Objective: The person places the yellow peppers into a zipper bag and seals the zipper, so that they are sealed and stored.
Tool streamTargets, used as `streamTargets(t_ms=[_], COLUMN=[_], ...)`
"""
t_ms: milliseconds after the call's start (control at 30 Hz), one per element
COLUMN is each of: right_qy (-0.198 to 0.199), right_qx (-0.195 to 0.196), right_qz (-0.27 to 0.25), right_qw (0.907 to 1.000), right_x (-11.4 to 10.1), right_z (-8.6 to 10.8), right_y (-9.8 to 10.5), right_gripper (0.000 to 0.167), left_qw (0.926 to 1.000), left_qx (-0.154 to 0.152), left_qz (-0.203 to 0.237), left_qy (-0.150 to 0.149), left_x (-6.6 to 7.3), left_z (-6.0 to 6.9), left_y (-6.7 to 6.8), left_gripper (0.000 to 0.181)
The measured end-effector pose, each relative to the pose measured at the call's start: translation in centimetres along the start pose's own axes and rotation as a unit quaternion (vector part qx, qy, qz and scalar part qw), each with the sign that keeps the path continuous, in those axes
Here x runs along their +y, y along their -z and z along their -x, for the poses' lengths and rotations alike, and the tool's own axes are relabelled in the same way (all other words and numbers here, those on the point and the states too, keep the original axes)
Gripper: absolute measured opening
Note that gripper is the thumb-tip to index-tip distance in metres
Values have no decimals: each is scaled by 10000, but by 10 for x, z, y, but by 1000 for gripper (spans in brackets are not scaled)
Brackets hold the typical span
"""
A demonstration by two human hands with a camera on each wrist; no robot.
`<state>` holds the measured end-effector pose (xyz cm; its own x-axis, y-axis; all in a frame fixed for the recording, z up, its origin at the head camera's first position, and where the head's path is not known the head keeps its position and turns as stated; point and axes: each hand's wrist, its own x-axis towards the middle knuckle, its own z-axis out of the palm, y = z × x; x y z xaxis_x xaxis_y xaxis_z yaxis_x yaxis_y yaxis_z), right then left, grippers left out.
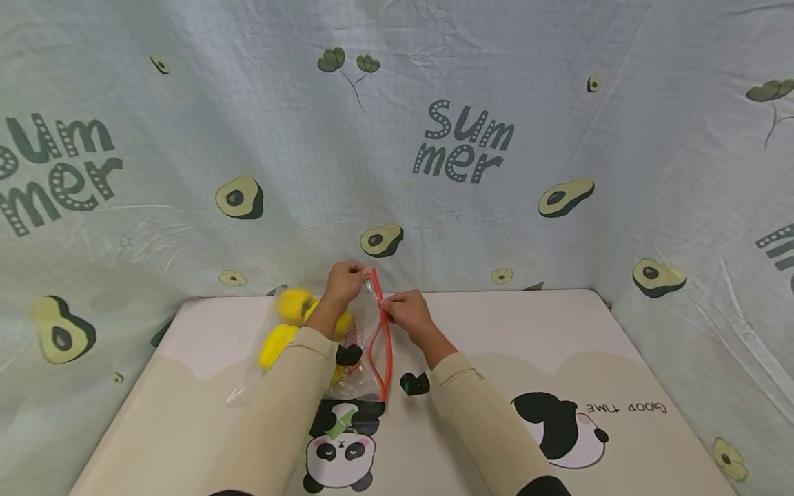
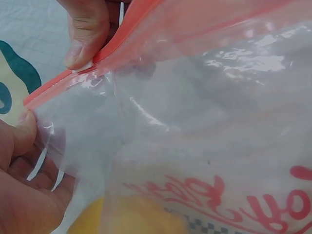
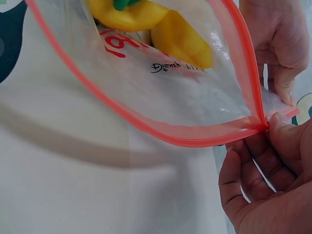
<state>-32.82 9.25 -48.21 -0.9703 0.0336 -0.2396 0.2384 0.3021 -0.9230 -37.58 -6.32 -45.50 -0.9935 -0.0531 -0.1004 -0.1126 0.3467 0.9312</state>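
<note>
A clear zip bag (image 1: 353, 389) with a red zip edge (image 1: 388, 351) lies on the table, its zip edge lifted by both hands. Inside are several rounded yellow things (image 1: 277, 346); a green part (image 3: 126, 4) shows on one in the right wrist view. My left hand (image 1: 344, 281) pinches the bag's far corner at the end of the zip. Close beside it, my right hand (image 1: 409, 311) pinches the zip edge between thumb and fingers, where a small white piece (image 2: 84, 68) peeks out under the thumb. Nearer to me, the bag's mouth gapes.
Beneath lies a pale table (image 1: 496, 331) printed with a panda and a black-and-white dog. A light curtain (image 1: 298, 138) with avocados and lettering hangs close behind its far edge and along both sides.
</note>
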Motion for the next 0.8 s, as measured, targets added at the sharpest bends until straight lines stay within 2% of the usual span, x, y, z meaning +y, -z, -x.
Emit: streamTargets(t_ms=[500, 800], right_qy=[-53, 161], right_qx=[-1, 32], right_qz=[39, -52], right_qw=[10000, 9999], right_x=[4, 8], right_z=[-1, 0], right_y=[-1, -1], right_gripper=[23, 22], left_qw=[9997, 9997], left_qx=[-39, 134], left_qz=[135, 205], left_qy=[183, -20], left_x=[0, -1], left_z=[1, 1], left_y=[0, -2], left_gripper=[25, 23])
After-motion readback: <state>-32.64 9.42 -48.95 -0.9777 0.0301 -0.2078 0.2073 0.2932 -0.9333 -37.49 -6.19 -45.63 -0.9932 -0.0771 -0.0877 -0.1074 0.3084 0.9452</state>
